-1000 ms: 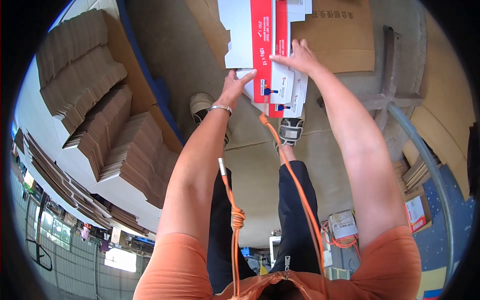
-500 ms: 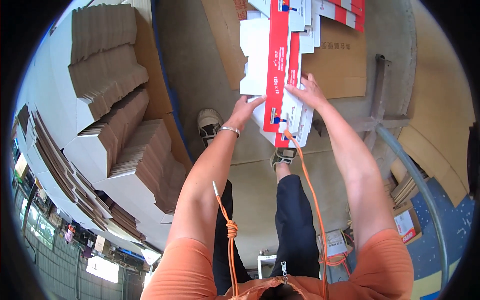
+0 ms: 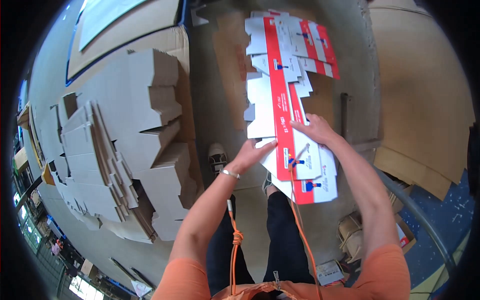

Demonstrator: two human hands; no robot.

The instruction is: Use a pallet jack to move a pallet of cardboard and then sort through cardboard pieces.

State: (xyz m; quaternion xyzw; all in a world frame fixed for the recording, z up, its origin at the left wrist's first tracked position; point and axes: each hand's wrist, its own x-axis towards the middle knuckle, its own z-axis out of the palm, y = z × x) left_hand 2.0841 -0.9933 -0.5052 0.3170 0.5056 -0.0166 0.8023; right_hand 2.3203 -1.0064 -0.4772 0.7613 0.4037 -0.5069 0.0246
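Several flattened red-and-white printed cartons (image 3: pixel 259 107) lie overlapped in front of me, with notched white flaps along their left side. My left hand (image 3: pixel 250 154) grips their near left edge, thumb on top and the other fingers hidden underneath. On the opposite edge my right hand (image 3: pixel 320 131) is closed in the same way, its thumb pressed on the printed face. Below the hands, the near ends of the cartons are fanned out, and a lower carton (image 3: pixel 318 192) sticks out to the right. An orange cord (image 3: pixel 300 225) hangs from my clothing in front of the cartons.
To the left stand tall stacks of folded grey-white cardboard (image 3: pixel 135 95). More red-and-white cartons (image 3: pixel 320 47) lie at the far end on brown cardboard (image 3: pixel 227 60). A metal post (image 3: pixel 346 117) and a curved pipe (image 3: pixel 425 212) are on the right, beside big brown sheets (image 3: pixel 425 90).
The cartons and both hands now sit lower in the picture as the view has shifted. The near ends of the cartons are spread wider apart. Both hands keep their grip.
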